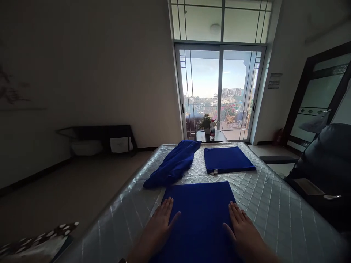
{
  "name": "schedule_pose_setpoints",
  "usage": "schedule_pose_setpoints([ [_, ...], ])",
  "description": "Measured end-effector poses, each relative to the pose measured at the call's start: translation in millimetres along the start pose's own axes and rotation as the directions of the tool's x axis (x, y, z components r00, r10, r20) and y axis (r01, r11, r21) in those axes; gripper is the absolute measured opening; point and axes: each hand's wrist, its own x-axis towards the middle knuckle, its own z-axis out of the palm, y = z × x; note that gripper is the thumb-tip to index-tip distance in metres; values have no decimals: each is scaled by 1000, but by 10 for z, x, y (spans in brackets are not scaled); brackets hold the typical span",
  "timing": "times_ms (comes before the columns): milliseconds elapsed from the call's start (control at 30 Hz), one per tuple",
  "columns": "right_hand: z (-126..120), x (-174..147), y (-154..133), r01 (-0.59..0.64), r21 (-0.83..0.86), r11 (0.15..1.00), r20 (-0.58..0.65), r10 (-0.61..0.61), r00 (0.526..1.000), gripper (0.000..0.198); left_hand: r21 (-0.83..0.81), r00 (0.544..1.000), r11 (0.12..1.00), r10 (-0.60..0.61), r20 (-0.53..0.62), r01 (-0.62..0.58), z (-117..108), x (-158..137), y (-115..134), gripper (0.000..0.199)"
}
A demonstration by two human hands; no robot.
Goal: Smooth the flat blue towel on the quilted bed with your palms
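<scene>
A flat blue folded cloth (201, 219) lies right in front of me on the silvery quilted table cover (276, 204). My left hand (163, 221) rests on its left edge, fingers stretched out and the thumb apart. On the right edge lies my right hand (241, 223), flat with its thumb spread inward. Neither hand grips anything. Beyond it, to the right, sits a neatly squared blue cloth (227, 159) with a small white tag at its near edge. Farther left, a loose, crumpled blue cloth (175, 162) stretches diagonally across the cover.
Past the far edge stands a small table (203, 136) with a potted plant (206, 122) and a bottle (212, 129). A dark chair (323, 164) is at the right. Spotted fabric (41, 237) shows at lower left. Glass sliding doors (219, 91) close the background.
</scene>
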Motion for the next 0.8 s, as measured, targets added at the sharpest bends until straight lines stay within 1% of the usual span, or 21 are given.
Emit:
schedule_pose_setpoints([
  [100, 53, 44, 61, 22, 30, 999, -29, -21, 999, 74, 52, 996, 998, -31, -81, 36, 3, 1, -22, 73],
  [167, 40, 52, 67, 24, 41, 999, -24, -23, 999, 73, 76, 988, 997, -10, -155, 22, 37, -24, -16, 69],
  [233, -1, 43, 52, 16, 48, 999, 8, -17, 1000, 74, 69, 980, 996, 64, -186, -52, 121, -58, 49, 63],
  [300, -38, 31, 38, 11, 68, 998, 41, -14, 999, 76, 37, 965, 975, 224, -135, -221, 244, -81, 209, 62],
  [333, -42, 28, 37, 15, 85, 996, 45, -18, 999, 76, 16, 942, 945, 326, -84, -326, 310, -85, 331, 64],
  [367, -33, 29, 42, 21, 102, 995, 37, -25, 999, 74, -4, 901, 901, 433, -24, -433, 372, -83, 479, 68],
  [400, -9, 32, 54, 29, 116, 993, 18, -32, 999, 71, -22, 846, 847, 532, 41, -532, 426, -76, 649, 73],
  [467, 71, 44, 89, 59, 133, 989, -33, -55, 998, 63, -52, 753, 760, 650, 106, -648, 498, -48, 1027, 84],
  [500, 118, 50, 110, 80, 137, 987, -54, -73, 996, 61, -65, 724, 733, 679, 123, -677, 517, -29, 1216, 87],
  [567, 199, 57, 149, 121, 141, 983, -83, -110, 990, 59, -78, 733, 742, 670, 116, -666, 530, 10, 1537, 87],
  [633, 234, 53, 175, 165, 150, 975, -102, -151, 983, 60, -87, 756, 765, 644, 117, -638, 534, 38, 1727, 83],
  [700, 215, 39, 180, 193, 171, 966, -112, -176, 978, 60, -87, 772, 783, 622, 127, -616, 547, 45, 1755, 79],
  [733, 189, 28, 175, 194, 182, 964, -111, -176, 978, 59, -82, 779, 790, 613, 133, -607, 556, 42, 1715, 78],
  [800, 123, 4, 153, 159, 193, 968, -101, -142, 985, 58, -61, 790, 803, 595, 146, -593, 570, 24, 1557, 79],
])
